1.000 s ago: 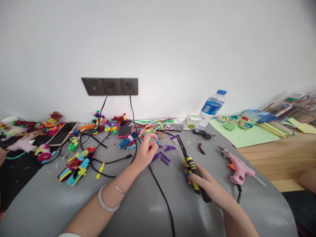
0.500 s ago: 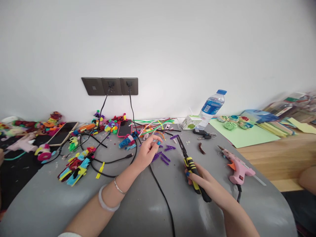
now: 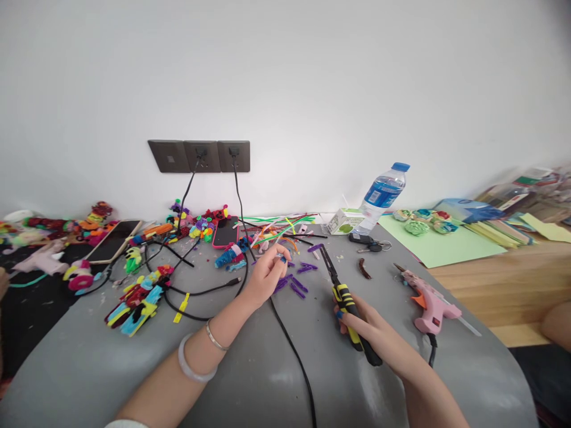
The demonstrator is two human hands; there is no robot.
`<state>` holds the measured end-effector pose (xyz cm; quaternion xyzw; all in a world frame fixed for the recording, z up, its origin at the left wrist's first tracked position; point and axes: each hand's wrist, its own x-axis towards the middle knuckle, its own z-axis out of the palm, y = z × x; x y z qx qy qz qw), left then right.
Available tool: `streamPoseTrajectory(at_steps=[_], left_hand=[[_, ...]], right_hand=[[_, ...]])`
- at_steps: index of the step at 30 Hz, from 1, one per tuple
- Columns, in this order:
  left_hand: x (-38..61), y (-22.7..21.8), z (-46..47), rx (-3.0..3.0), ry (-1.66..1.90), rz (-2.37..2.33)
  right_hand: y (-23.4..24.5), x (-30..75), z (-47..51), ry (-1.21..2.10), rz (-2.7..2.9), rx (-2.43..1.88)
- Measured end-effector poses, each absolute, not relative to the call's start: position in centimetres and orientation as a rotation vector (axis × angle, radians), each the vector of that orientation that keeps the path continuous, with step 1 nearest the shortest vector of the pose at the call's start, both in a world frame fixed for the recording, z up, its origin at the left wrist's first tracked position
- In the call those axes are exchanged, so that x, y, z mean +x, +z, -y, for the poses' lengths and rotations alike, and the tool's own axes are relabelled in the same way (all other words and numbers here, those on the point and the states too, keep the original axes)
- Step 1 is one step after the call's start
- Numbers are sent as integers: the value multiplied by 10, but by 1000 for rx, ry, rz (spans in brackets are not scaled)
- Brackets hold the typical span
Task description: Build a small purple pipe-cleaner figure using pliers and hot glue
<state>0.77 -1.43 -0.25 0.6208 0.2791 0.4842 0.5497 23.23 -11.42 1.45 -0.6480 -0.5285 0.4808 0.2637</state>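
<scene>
In my right hand (image 3: 363,321) is a pair of black and yellow long-nose pliers (image 3: 345,297), its jaws pointing away from me. At the jaw tips is a short purple fuzzy stick (image 3: 315,247); I cannot tell if the jaws grip it. My left hand (image 3: 266,274) hovers left of the pliers with its fingers loosely bent and a small gap at the thumb. Nothing shows between those fingers. Several folded purple pipe cleaner pieces (image 3: 298,289) lie on the grey table (image 3: 250,374) between my two hands.
A pink glue gun (image 3: 430,306) lies at right, near green paper (image 3: 450,244). Keys (image 3: 379,245), a small carton (image 3: 345,221) and a water bottle (image 3: 381,196) stand farther back. Black cables (image 3: 292,345) cross the table. Phones (image 3: 225,232) and pipe cleaner figures (image 3: 136,303) crowd the left.
The fingers of my left hand have curled in slightly. My right hand and the pliers stay in the same place.
</scene>
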Motion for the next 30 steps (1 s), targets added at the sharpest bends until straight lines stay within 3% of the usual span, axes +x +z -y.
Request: streamPoseTrajectory(at_steps=[30], left_hand=[[7, 1, 14, 1652, 1186, -790]], right_hand=[[8, 237, 116, 1305, 1423, -1725]])
